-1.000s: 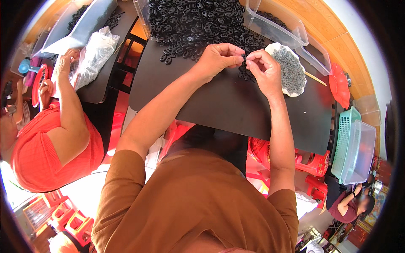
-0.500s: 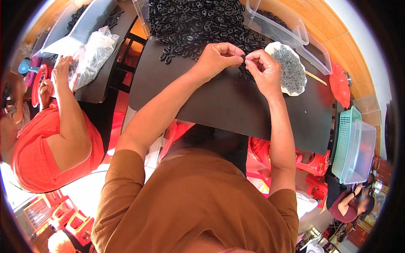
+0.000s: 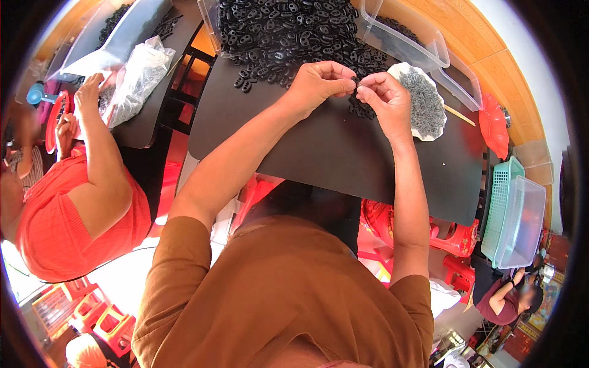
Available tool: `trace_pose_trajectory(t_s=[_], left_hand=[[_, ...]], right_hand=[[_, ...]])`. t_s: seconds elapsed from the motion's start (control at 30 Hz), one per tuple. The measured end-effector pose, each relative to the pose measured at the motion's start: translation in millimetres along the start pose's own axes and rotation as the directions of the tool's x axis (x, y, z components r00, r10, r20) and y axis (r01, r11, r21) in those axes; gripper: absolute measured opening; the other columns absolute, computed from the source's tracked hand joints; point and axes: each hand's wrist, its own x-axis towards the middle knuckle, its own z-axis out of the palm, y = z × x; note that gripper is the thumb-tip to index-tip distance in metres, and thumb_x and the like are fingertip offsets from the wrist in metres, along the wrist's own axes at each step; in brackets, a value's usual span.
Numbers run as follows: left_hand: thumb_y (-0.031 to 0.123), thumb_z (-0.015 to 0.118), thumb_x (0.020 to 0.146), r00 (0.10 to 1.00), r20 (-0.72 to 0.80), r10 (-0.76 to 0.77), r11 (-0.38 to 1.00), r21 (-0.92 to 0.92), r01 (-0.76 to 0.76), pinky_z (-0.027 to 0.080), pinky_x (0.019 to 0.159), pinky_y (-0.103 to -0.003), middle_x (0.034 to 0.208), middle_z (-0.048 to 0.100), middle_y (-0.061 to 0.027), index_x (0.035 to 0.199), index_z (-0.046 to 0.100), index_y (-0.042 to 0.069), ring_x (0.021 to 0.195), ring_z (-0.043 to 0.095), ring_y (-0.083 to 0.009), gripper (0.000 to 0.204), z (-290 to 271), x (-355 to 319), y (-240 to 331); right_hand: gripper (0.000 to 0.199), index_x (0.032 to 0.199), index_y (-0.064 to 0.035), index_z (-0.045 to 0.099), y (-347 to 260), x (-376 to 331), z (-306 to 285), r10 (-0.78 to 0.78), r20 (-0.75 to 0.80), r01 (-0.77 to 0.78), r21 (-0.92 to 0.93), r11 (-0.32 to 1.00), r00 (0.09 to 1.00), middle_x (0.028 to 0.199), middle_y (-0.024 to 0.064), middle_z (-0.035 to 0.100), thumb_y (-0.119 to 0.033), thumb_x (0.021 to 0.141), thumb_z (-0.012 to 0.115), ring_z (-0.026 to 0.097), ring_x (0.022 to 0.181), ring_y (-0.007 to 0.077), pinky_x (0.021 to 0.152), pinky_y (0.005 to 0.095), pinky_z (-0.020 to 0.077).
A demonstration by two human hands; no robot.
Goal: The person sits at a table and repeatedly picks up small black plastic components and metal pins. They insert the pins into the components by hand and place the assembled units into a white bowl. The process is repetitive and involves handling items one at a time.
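Over the dark table (image 3: 343,153) my two hands meet fingertip to fingertip. My left hand (image 3: 319,86) pinches a small black piece (image 3: 356,86), mostly hidden by the fingers. My right hand (image 3: 389,101) is pinched at the same piece from the other side; whether it also holds something smaller cannot be made out. Beyond them lies a large heap of black oval pieces with holes (image 3: 288,37), spilling toward me. Several dark pieces (image 3: 362,109) lie just below my fingers. Right of my right hand, a white scalloped dish (image 3: 439,126) holds many tiny grey translucent parts (image 3: 422,101).
Clear plastic bins (image 3: 429,46) stand at the back right, near a thin wooden stick (image 3: 460,116) and a red scalloped dish (image 3: 492,126). Green and clear baskets (image 3: 506,208) sit beyond the right edge. At left, a person in red (image 3: 86,208) works beside a plastic bag (image 3: 144,80).
My hands stay almost in place at the small piece, with the right fingers shifted slightly. The person at left has moved a hand a little.
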Motion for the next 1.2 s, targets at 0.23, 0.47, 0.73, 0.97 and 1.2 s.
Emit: trace_pose_trajectory(t_s=[0.23, 0.47, 0.73, 0.97, 1.2], left_hand=[[0.01, 0.075, 0.085, 1.0, 0.004, 0.001, 1.0, 0.0, -0.001, 0.054, 0.077, -0.026, 0.093, 0.07, -0.0047, 0.103, 0.068, 0.002, 0.084, 0.067, -0.012, 0.021, -1.1, 1.5, -4.1], [0.007, 0.073, 0.086, 1.0, 0.012, -0.007, 0.999, 0.054, 0.006, 0.055, 0.077, -0.027, 0.093, 0.07, -0.0068, 0.102, 0.067, 0.001, 0.085, 0.068, -0.0139, 0.018, 0.1, 3.3, -8.1], [0.006, 0.072, 0.087, 0.999, -0.028, 0.03, 0.999, -0.015, -0.03, 0.057, 0.079, -0.027, 0.094, 0.069, -0.0072, 0.104, 0.066, 0.0, 0.086, 0.067, -0.0141, 0.019, 8.5, 0.8, -7.4], [0.005, 0.066, 0.09, 0.998, 0.008, 0.055, 0.996, 0.074, -0.055, 0.056, 0.08, -0.026, 0.1, 0.07, -0.0088, 0.109, 0.066, -0.003, 0.09, 0.069, -0.015, 0.021, 11.9, -12.2, 3.2], [0.004, 0.069, 0.085, 0.873, -0.035, 0.486, 0.491, 0.838, -0.24, 0.053, 0.071, -0.026, 0.093, 0.071, -0.0064, 0.096, 0.073, 0.002, 0.077, 0.067, -0.0129, 0.012, -53.7, -52.4, 42.1]], right_hand=[[0.009, 0.09, -0.003, 0.065, 1.8, 0.0, 0.9, -0.028, -0.011, 0.025, -0.217, 0.976, 1.0, 0.077, -0.0003, 0.064, -0.011, 0.089, 0.068, 0.057, 0.069, 0.006, 0.064, 0.0225, 0.0476], [0.01, 0.085, -0.0036, 0.064, 0.8, -1.1, 1.6, -0.067, -0.017, 0.057, -0.344, 0.937, 0.998, 0.071, 0.0006, 0.062, -0.013, 0.089, 0.067, 0.055, 0.064, 0.0064, 0.059, 0.0233, 0.0448], [0.011, 0.091, -0.0058, 0.065, -3.8, 0.1, 4.2, 0.033, -0.029, -0.035, -0.066, 0.997, 0.999, 0.078, -0.0031, 0.064, -0.016, 0.09, 0.07, 0.058, 0.07, 0.0045, 0.061, 0.0207, 0.0465], [0.009, 0.091, -0.0041, 0.064, 9.2, 0.2, -1.5, 0.014, -0.025, -0.015, -0.042, 0.999, 1.0, 0.084, -0.0015, 0.066, -0.012, 0.089, 0.069, 0.06, 0.073, 0.0055, 0.065, 0.0206, 0.0485], [0.006, 0.092, -0.0013, 0.064, 5.7, -5.6, 10.6, 0.046, 0.061, -0.038, -0.129, 0.991, 0.997, 0.083, 0.0031, 0.069, -0.004, 0.087, 0.066, 0.067, 0.077, 0.0099, 0.066, 0.0242, 0.0517]])
